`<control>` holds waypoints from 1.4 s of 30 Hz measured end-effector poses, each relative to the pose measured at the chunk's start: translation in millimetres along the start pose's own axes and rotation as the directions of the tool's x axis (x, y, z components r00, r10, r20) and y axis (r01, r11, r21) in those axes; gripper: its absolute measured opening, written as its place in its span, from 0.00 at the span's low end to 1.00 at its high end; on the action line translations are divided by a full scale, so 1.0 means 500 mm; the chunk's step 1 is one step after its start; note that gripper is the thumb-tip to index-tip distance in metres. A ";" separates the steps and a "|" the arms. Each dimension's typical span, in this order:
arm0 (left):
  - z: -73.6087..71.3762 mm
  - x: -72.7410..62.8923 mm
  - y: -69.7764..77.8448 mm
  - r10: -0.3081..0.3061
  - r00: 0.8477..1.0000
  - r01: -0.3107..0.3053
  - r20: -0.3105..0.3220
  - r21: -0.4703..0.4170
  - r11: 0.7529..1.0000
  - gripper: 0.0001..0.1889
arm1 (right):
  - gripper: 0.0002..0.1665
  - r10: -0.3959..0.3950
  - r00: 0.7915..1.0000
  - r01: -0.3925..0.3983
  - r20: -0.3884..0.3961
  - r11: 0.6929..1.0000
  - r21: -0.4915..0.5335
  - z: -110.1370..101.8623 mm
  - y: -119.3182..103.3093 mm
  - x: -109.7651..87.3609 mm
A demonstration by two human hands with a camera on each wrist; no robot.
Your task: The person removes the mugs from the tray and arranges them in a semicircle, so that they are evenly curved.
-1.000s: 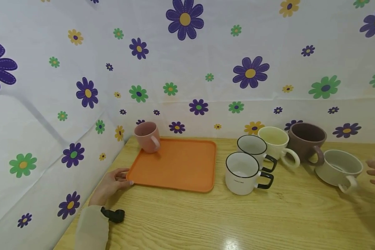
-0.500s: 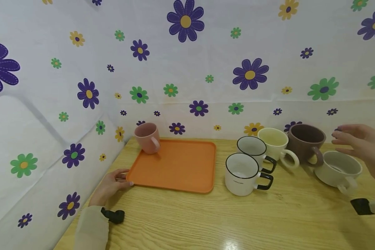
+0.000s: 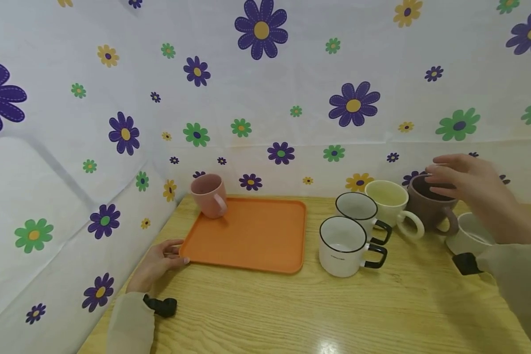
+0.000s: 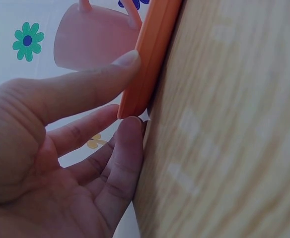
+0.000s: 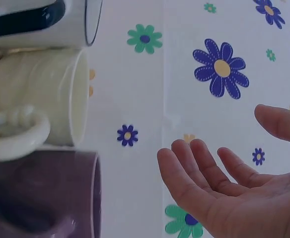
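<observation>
My left hand (image 3: 152,263) grips the near left corner of an orange tray (image 3: 252,236); in the left wrist view the thumb (image 4: 98,82) lies along its edge and the fingers meet the corner. A pink mug (image 3: 209,195) stands at the tray's far left corner. Fingers spread and slightly bent, my right hand (image 3: 471,184) hovers over the dark purple-brown mug (image 3: 429,209), holding nothing. In the right wrist view, fingertips are apart from that mug's rim. Beside it stand a pale yellow mug (image 3: 385,196) and a grey-white cup (image 3: 464,233), partly hidden by the right wrist.
Two white mugs with black rims and handles stand right of the tray, the nearer mug (image 3: 338,255) in front of the farther mug (image 3: 356,204). A flower-printed cloth (image 3: 318,64) rises behind and on the left of the wooden table (image 3: 292,309).
My right hand has come in from the right edge, moving left and up, past the grey-white cup to above the purple-brown mug. The left hand, tray and mugs have stayed put.
</observation>
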State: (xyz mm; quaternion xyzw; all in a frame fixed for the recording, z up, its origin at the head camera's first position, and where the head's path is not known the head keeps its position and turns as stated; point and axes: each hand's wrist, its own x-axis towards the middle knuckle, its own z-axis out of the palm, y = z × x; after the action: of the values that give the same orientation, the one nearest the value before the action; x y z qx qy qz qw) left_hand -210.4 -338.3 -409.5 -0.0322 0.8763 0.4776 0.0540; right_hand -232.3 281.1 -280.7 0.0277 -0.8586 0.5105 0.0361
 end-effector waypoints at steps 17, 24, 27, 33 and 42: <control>0.001 0.003 -0.001 -0.006 1.000 0.006 -0.015 0.008 1.000 0.34 | 0.40 -0.001 0.990 -0.020 0.143 0.989 0.145 0.149 -0.109 0.055; 0.002 0.005 -0.002 -0.006 1.000 0.006 -0.015 0.015 1.000 0.34 | 0.37 -0.023 0.983 -0.022 0.180 0.970 0.243 0.220 -0.148 0.066; 0.000 0.006 -0.003 -0.018 1.000 0.019 -0.016 0.014 1.000 0.34 | 0.36 -0.039 0.980 -0.017 0.195 0.960 0.278 0.247 -0.161 0.072; -0.001 0.005 -0.001 -0.022 1.000 0.022 -0.017 0.021 1.000 0.34 | 0.32 -0.064 0.976 -0.007 0.207 0.945 0.326 0.286 -0.186 0.080; 0.000 0.000 0.001 -0.007 1.000 0.007 -0.007 0.024 1.000 0.34 | 0.30 -0.015 0.974 -0.068 0.225 0.931 0.358 0.338 -0.205 0.090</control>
State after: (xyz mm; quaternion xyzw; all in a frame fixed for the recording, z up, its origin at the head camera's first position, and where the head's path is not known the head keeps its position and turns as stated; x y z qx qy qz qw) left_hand -210.5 -338.2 -409.0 -0.0362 0.8821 0.4666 0.0528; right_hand -274.0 83.4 -267.3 0.0796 -0.7481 0.6547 -0.0738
